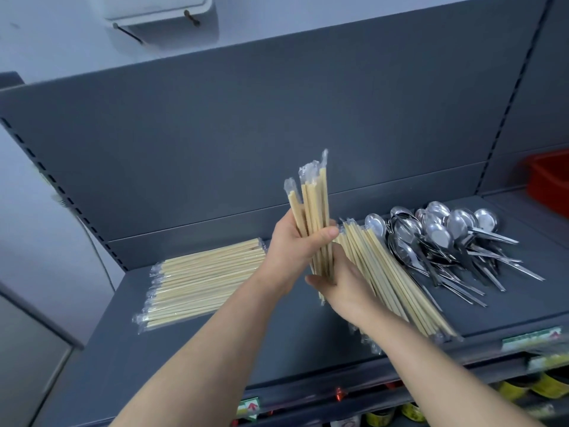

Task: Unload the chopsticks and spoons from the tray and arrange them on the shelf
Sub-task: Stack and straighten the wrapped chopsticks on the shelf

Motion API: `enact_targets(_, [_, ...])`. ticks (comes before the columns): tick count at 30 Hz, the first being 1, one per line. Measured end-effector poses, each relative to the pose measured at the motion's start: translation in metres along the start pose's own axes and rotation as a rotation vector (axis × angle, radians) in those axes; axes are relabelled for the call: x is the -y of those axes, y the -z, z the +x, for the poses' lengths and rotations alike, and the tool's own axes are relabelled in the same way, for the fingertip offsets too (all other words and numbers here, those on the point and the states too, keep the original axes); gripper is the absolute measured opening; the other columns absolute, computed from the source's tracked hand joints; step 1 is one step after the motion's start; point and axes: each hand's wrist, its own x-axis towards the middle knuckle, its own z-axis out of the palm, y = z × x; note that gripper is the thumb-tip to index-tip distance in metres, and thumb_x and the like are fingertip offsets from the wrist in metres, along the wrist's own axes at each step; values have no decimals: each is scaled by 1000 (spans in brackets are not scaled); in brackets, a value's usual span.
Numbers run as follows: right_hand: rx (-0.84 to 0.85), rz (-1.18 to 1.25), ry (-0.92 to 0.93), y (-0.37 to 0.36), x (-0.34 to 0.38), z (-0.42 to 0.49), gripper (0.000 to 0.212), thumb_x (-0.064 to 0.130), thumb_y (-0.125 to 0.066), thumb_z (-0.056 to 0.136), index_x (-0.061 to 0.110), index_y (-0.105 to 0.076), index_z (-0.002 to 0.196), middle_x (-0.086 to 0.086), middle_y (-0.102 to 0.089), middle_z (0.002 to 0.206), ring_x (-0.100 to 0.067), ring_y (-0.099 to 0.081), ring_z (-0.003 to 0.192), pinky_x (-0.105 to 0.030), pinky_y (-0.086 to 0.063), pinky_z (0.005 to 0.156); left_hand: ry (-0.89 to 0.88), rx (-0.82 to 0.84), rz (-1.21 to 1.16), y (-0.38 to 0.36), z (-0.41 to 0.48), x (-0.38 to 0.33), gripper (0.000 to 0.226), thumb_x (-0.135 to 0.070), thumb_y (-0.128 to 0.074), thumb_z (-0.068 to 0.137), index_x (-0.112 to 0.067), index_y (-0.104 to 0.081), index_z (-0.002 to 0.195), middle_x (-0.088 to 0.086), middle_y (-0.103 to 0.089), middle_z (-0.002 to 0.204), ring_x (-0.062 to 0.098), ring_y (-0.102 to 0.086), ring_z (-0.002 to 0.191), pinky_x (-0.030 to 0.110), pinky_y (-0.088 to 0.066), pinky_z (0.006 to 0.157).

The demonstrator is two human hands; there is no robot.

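While hands [295,245] grip chopsticks [314,211], spoons [446,238] crowd grey shelf [277,343]

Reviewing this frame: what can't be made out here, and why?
- Lower ends of the held chopstick bundle: hidden in the head view by the left hand and right hand.
- Count of spoons: they overlap in a pile.
- Near end of the right chopstick stack: motion-blurred and partly behind the right forearm.
- Red bin: cut off by the right edge.
- The tray: not identifiable anywhere in view.
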Motion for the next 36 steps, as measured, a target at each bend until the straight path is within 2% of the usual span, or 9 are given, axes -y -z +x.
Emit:
enact_targets(5, [15, -83, -26, -7, -3, -3, 38, 22, -52, 96, 22, -35, 130, 1, -61, 107, -19, -61, 94, -40, -52, 81, -8, 37, 32, 3, 3, 3, 16, -9, -70, 86, -18, -63, 97, 1, -65, 86, 9, -62, 83, 25, -50, 77])
enact_targets(8, [49, -159, -45, -11, 3, 1, 22, 23, -45, 98, 17, -34, 116, -6, -60, 94, -24, -60, 80, -40, -50, 70, 30, 1, -16, 7, 4, 4, 18, -18, -74, 78, -20, -64, 93, 0, -65, 85, 23, -65, 94, 37, -52, 87])
enact_targets(15, [420, -550, 44, -33, 40, 3, 18, 24, -41, 96, 20, -30, 110, -5, -54, 111, -26, -53, 91, -37, -42, 72, 93, -487, -245, 88, -31, 29, 24, -8, -75, 78, -12, -52, 79, 11, -58, 74, 21, -59, 67, 33, -47, 63])
enact_targets(17, [527, -696, 72, -50, 49, 5, 22, 23, -41, 95, 19, -34, 115, -5, -53, 118, -27, -52, 100, -37, -41, 75, 191, -653, -226, 119, -55, 43, 33, -10, -80, 72, -8, -55, 93, 7, -63, 79, 19, -65, 70, 38, -54, 69])
enact_targets(19, [595, -801, 102, -69, 57, 6, 25, 17, -41, 93, 18, -38, 117, -4, -52, 121, -27, -52, 105, -34, -38, 73, 308, -771, -146, 145, -78, 55, 79, -22, -86, 57, -12, -45, 124, 4, -65, 101, 21, -68, 90, 42, -56, 82])
enact_targets(21, [619, -870, 148, -89, 66, 7, 30, 10, -42, 90, 17, -44, 118, -4, -51, 120, -26, -51, 106, -34, -37, 74, 339, -826, 30, 167, -99, 62, 86, -27, -87, 55, -22, -42, 127, 0, -59, 112, 22, -63, 103, 42, -52, 92])
enact_targets(25, [558, -908, 258, -119, 71, 8, 47, 7, -50, 87, 23, -47, 131, -1, -45, 124, -23, -47, 115, -36, -40, 89, 423, -771, 407, 194, -126, 71, 43, -33, -79, 76, -20, -59, 111, -2, -59, 116, 19, -54, 112, 31, -44, 93])
enact_targets(31, [376, -816, 304, -120, 68, 6, 70, 43, -68, 83, 34, -34, 143, 12, -35, 142, -13, -27, 133, -33, -24, 107, 518, -659, 979, 209, -145, 80, 43, -47, -63, 85, -28, -56, 122, -1, -40, 140, 24, -30, 130, 40, -32, 102])
enact_targets(36, [446, -811, 236, -129, 52, -12, 69, 52, -37, 98, 32, -1, 153, 7, 9, 160, -16, 18, 146, -43, 7, 119, 309, -107, 1231, 203, -146, 84, 59, -56, -38, 96, -42, -17, 149, -5, -1, 162, 20, 1, 148, 53, -1, 117])
